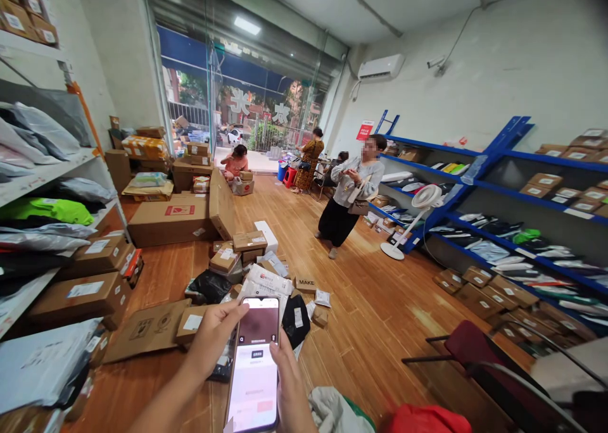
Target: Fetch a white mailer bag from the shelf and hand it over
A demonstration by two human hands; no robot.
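A lit smartphone (pixel 254 370) is held upright at the bottom middle, between both hands. My left hand (pixel 221 325) grips its upper left edge, the thumb lying by the top corner of the screen. Around the right side of the phone my right hand (pixel 291 382) is closed, its thumb on the edge of the screen. The screen has a dark camera-like strip on top and a pale page below; its text is too small to read. Just beyond the phone lies a heap of parcels, with a white mailing bag (pixel 266 281) and a black bag (pixel 296 322).
Shelves of parcels stand left (pixel 52 180) and right (pixel 522 199). A large carton (pixel 166 218) lies on the wooden floor. A person (pixel 356 180) stands near a white fan (pixel 411 224); others are by the glass front. A dark red chair (pixel 479 357) is at lower right.
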